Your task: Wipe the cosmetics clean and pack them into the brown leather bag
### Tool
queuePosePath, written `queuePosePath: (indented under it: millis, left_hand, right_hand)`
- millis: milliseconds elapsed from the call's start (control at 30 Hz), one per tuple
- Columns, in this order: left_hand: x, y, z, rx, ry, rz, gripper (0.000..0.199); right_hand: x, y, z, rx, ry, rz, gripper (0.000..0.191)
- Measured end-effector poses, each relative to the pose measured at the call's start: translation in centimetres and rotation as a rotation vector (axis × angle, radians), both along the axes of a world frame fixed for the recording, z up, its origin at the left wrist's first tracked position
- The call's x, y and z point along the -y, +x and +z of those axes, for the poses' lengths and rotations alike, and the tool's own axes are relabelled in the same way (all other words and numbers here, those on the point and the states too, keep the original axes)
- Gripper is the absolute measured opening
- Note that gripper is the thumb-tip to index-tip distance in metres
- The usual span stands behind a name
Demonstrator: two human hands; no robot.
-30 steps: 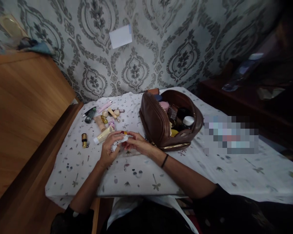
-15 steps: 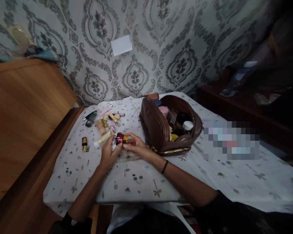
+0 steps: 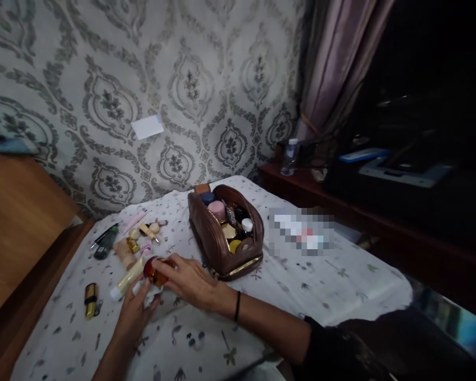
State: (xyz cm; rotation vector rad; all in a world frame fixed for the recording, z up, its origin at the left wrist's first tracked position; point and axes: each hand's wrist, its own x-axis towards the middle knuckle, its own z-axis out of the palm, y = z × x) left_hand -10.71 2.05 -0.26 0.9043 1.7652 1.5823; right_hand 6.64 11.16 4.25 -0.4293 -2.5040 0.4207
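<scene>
Right grip (image 3: pixel 191 280) shifted over apparently tilted jar (image 3: pixel 153 273).

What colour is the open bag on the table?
Brown; the bag shows best in the head view.

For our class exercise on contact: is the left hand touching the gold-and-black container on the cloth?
Apart. The head view plainly shows patterned cloth between the left hand and the gold-and-black container.
</scene>
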Motion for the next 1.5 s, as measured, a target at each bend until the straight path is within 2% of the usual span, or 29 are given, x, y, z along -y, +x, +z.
queuePosePath:
  millis: [67, 133, 200, 367, 533, 667, 800, 967, 1133, 1233, 1400, 1500]
  left_hand:
    - [0.0, 0.0, 0.5, 0.118, -0.017, -0.006, 0.046]
    - [0.1, 0.1, 1.0, 0.222, -0.036, 0.019, 0.047]
    - [0.1, 0.3, 1.3, 0.264, -0.062, 0.062, 0.045]
    - [0.2, 0.7, 1.4, 0.352, -0.118, 0.12, 0.046]
    - [0.1, 0.6, 1.6, 0.333, -0.146, 0.107, 0.046]
    - [0.0, 0.4, 1.3, 0.291, -0.167, 0.085, 0.048]
    - [-0.1, 0.0, 0.4, 0.191, -0.178, 0.089, 0.043]
    - [-0.1, -0.8, -0.8, 0.139, -0.198, 0.063, 0.041]
    - [-0.1, -1.5, -1.1, 0.172, -0.236, -0.017, 0.038]
    - [-0.1, -1.2, -0.8, 0.249, -0.231, 0.018, 0.039]
    - [-0.2, 0.3, 0.1, 0.287, -0.261, 0.059, 0.042]
    - [-0.1, 0.5, 0.1, 0.311, -0.269, 0.058, 0.043]
  right_hand:
    - [0.2, 1.0, 1.6, 0.04, 0.124, 0.016, 0.051]
    - [0.3, 2.2, 3.1, 0.047, 0.173, 0.022, 0.045]
    - [0.2, 3.6, 4.5, 0.027, 0.149, 0.019, 0.043]
    - [-1.8, 7.0, 7.3, -0.169, 0.003, 0.0, 0.054]
    - [-5.7, 10.7, 10.4, -0.345, -0.009, -0.182, 0.053]
    - [-8.4, 12.8, 12.0, -0.238, -0.026, -0.335, 0.042]
    - [-9.9, 13.2, 12.0, 0.047, 0.007, -0.457, 0.031]
    - [-10.9, 12.4, 10.9, 0.359, 0.126, -0.479, 0.03]
    - [-11.5, 11.7, 10.0, 0.428, 0.229, -0.452, 0.027]
    - [-11.6, 11.2, 9.7, 0.456, 0.266, -0.445, 0.025]
    - [-11.6, 10.4, 9.0, 0.533, 0.29, -0.47, 0.038]
    - [-11.7, 10.1, 8.5, 0.56, 0.292, -0.487, 0.038]
